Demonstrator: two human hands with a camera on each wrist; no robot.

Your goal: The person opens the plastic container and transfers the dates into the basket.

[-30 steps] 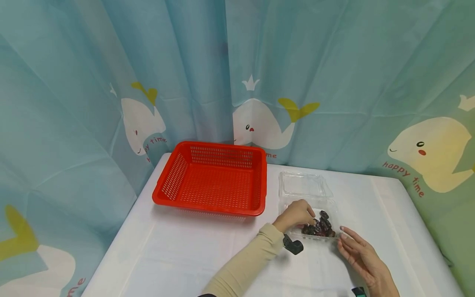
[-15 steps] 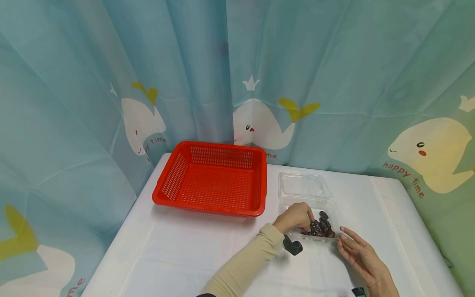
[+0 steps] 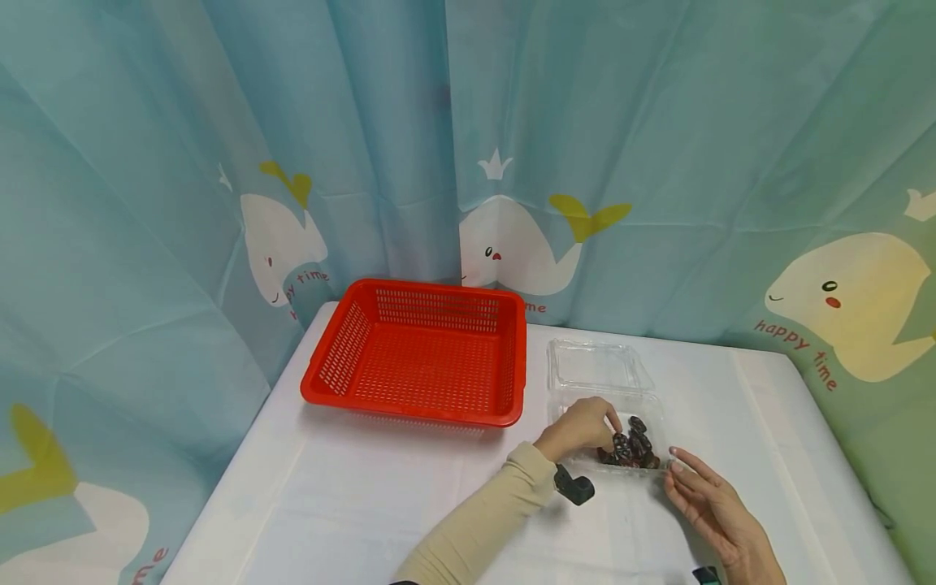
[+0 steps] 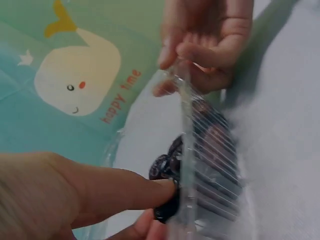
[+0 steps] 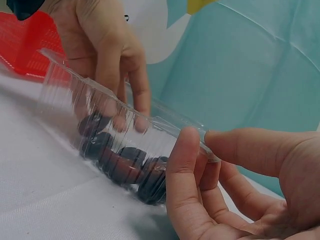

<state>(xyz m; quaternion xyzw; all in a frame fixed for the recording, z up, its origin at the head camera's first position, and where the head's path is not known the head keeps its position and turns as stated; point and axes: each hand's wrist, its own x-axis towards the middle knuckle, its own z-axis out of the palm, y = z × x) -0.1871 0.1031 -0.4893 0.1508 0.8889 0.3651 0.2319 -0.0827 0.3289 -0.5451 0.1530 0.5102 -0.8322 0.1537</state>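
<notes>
A clear plastic clamshell box (image 3: 651, 406) lies with its lid (image 3: 592, 363) folded back. Several dark, glossy, wrinkled dates (image 3: 639, 443) are heaped toward its near right side. My left hand (image 3: 581, 424) reaches into the box from the left. In the left wrist view, its thumb and fingers pinch a dark date (image 4: 167, 209) low in the box. At the near right corner is my right hand (image 3: 720, 512); in the right wrist view, its thumb (image 5: 250, 147) and fingers hold the box rim. The clear wall partly blurs the dates.
A red perforated plastic basket (image 3: 413, 413) stands left of the box on the white-covered table (image 3: 351, 496). Behind the table hangs a blue-green curtain (image 3: 409, 122) printed with whales.
The left hand's fingers have shifted slightly among the dates, and a few dates beside them have moved a little. The right hand stays at the box corner.
</notes>
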